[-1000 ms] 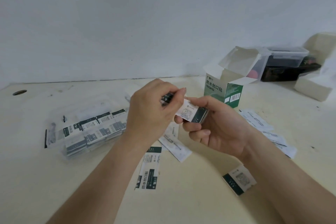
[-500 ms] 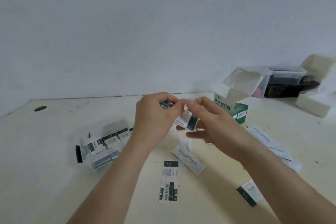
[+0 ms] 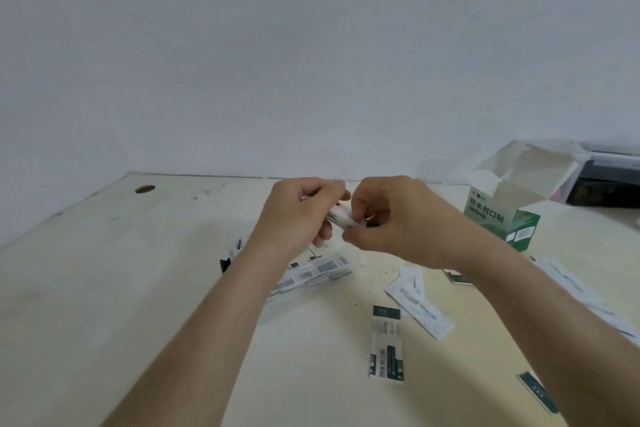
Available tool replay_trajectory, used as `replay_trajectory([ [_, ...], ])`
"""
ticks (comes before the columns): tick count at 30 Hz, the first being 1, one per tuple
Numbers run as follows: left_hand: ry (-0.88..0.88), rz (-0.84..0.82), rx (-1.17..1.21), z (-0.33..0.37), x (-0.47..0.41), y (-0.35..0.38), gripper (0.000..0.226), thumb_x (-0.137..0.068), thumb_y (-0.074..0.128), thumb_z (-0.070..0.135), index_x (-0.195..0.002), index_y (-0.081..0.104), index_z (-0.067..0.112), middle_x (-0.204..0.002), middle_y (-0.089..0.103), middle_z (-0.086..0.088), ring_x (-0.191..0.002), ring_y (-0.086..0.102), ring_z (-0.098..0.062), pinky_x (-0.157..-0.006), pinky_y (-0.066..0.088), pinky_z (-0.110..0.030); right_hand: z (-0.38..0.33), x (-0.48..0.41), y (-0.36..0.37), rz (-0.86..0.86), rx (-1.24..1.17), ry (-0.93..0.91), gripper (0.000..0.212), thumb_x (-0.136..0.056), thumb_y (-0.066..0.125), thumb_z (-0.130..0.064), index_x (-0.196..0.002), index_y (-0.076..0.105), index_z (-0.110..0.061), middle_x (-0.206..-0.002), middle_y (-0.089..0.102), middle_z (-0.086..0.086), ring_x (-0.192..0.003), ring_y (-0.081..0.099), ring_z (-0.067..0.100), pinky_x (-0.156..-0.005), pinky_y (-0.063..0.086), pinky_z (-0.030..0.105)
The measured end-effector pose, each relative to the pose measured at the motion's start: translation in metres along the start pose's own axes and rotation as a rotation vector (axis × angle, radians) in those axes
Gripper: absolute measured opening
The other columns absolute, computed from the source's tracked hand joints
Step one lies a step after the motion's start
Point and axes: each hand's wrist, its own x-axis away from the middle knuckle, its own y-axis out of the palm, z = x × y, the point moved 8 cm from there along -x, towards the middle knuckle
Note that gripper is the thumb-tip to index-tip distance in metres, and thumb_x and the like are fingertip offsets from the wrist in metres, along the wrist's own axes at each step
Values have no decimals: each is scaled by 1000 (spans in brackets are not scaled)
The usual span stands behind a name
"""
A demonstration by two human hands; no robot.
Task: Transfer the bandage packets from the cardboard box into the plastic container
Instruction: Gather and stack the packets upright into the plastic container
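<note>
A bare pale wall point(image 3: 311, 45) stands behind the cream table point(image 3: 104, 288) that I am looking down on. Above the middle of the table both hands meet on a small bundle point(image 3: 341, 218) of packets (too blurred for me to count). My left hand point(image 3: 298, 215) has its fingers curled round the bundle's near end. My right hand point(image 3: 398, 218) pinches the other end with bent fingers and thumb. The bundle is off the table, over the container point(image 3: 325, 270). That clear container lies on the table just below the hands, partly behind my left forearm, with packets showing inside it. The box point(image 3: 502, 215), green and white, stands to the right with its flaps open, well apart from the container. Loose packets point(image 3: 386, 345) lie scattered on the table between them and under my right forearm. A small hole point(image 3: 144, 188) marks the table's far left, and a dark tub point(image 3: 609, 184) sits at the far right edge.
</note>
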Motion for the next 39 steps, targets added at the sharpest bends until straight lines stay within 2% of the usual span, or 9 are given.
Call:
replay_trajectory([
  [5,90,60,-32,0,-3,-33,32,-93,58,30,-71,66,9,-52,53,-9,-44,48,-20,-41,38,-24,-6,-15,32,-193,-468,91,17,-85,71,-16,-84,55,-11,-88,76,10,-83,73,25,-73,50,29],
  [11,150,100,-176,-7,-7,-62,45,-97,50,27,-68,55,-8,-45,48,-7,-32,40,-13,-38,30,-17,-26,-37,65,-346,-515,86,22,-86,72,-21,-93,55,-11,-100,74,15,-78,72,21,-77,49,34],
  [15,149,31,-256,-16,-8,-72,44,-99,47,35,-69,58,5,-51,54,0,-37,46,-9,-42,37,-19,-30,-52,80,-424,-471,121,25,-83,75,-20,-93,54,-11,-99,73,17,-79,72,22,-71,44,30],
  [18,169,84,-386,-26,-13,-85,26,-95,49,44,-87,63,23,-79,66,10,-67,61,-7,-62,47,-24,-22,-64,79,-375,-185,168,23,-82,75,-21,-82,54,-13,-86,76,13,-67,67,17,-48,40,22],
  [21,159,199,-567,-28,-18,-96,10,-88,61,39,-88,61,29,-88,66,12,-78,61,-8,-71,48,-29,-16,-76,66,-284,186,139,17,-79,73,-24,-80,60,-14,-72,75,6,-46,55,12,-47,44,27],
  [26,-7,-182,-851,-44,-31,-49,11,-80,62,27,-81,72,26,-81,72,4,-80,67,-17,-70,55,-31,-10,-81,67,-250,526,108,13,-75,68,-22,-73,64,-10,-61,70,4,-50,65,21,-50,52,25],
  [30,7,-418,-1095,-57,-32,-27,21,-83,60,22,-96,76,28,-99,73,0,-90,66,-21,-80,55,-35,-15,-84,90,-282,807,-6,33,-78,67,-24,-59,41,-15,-58,47,-1,-63,53,24,-56,42,27],
  [35,3,-566,-1160,-68,-24,-19,36,-84,52,15,-103,72,38,-101,70,10,-91,63,-16,-78,54,-30,-3,-91,104,-325,958,-24,31,-81,64,-22,-63,40,-17,-64,43,-1,-53,41,14,-46,30,23],
  [39,5,-578,-1150,-73,-25,-19,41,-82,51,14,-105,71,42,-96,70,9,-88,63,-16,-77,55,-32,-2,-94,113,-341,1017,-48,13,-84,59,-25,-76,54,-16,-68,44,-3,-65,49,19,-50,31,24],
])
